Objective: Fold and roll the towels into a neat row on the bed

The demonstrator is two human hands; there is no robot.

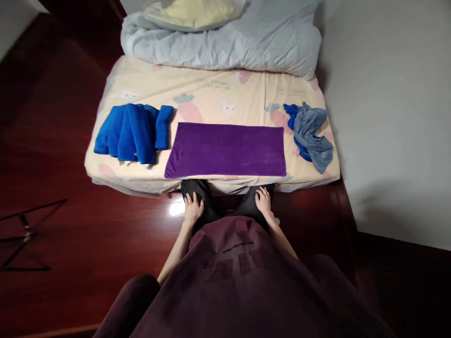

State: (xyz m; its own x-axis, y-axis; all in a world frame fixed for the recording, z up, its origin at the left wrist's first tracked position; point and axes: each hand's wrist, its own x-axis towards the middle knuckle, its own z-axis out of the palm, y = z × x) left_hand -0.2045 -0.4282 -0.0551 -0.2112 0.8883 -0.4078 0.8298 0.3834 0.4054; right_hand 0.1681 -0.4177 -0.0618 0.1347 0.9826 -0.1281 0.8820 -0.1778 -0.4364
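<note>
My left hand (pixel 193 207) rests on my left thigh with its fingers spread, holding nothing. On the other thigh lies my right hand (pixel 263 200), its fingers stretched out and nothing in them. Just beyond my knees, a purple towel (pixel 229 150) is spread flat near the bed's front edge. Several rolled or folded blue towels (pixel 136 134) sit together to its left. To its right is a crumpled heap, a grey-blue towel (pixel 310 129) partly covering a bright blue cloth (pixel 291 112). Neither hand touches any of the towels.
The bed (pixel 225 89) has a cream sheet with carrot patterns. A bunched pale quilt (pixel 225 47) with a yellow part lies across its back. A white wall (pixel 394 117) runs along the right. Black tripod legs (pixel 27 233) stand on the dark red floor (pixel 88 244) at left.
</note>
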